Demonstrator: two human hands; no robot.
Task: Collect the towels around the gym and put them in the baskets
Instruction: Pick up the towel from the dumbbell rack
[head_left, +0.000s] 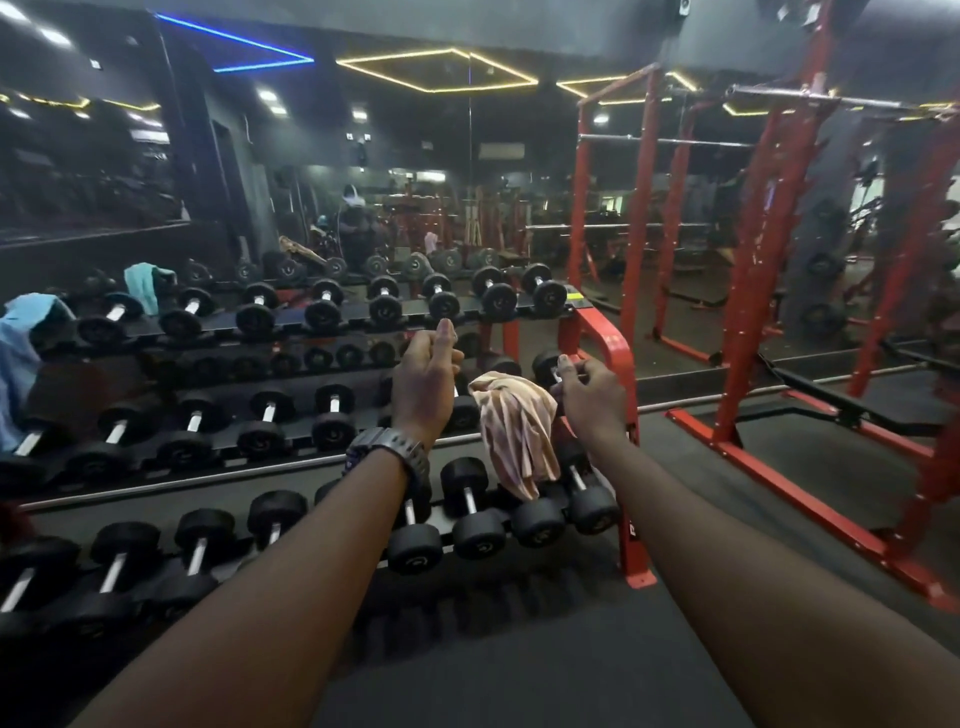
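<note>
Both arms reach forward over a dumbbell rack (602, 332) with a red frame and 3 tiers of black dumbbells (470, 512). Between the hands hangs a pink-and-cream striped towel (517, 434), bunched at the top and drooping down to the dumbbells at the right end of the lowest tier.

The left hand (426, 379) is raised just left of the towel's upper edge, with the thumb pointing up and the fingers curled in; whether those fingers actually pinch the cloth cannot be told, since the hand's back faces the camera and hides them. A dark watch (387, 449) sits on that wrist.

The right hand (589, 392) is at the towel's upper right corner, fingers curled and seemingly pinching the fabric's edge there, close to the red end post of the rack.

Farther left, 2 more cloths lie on the top tier: a light blue towel (23, 358) draped over the rack's far left end, hanging down past the middle tier, and a teal towel (148, 283) lying over dumbbells a little to its right.

Behind the rack a mirror wall (363, 171) reflects the gym. To the right stands a red squat rack (769, 260) on dark floor matting (571, 665).
</note>
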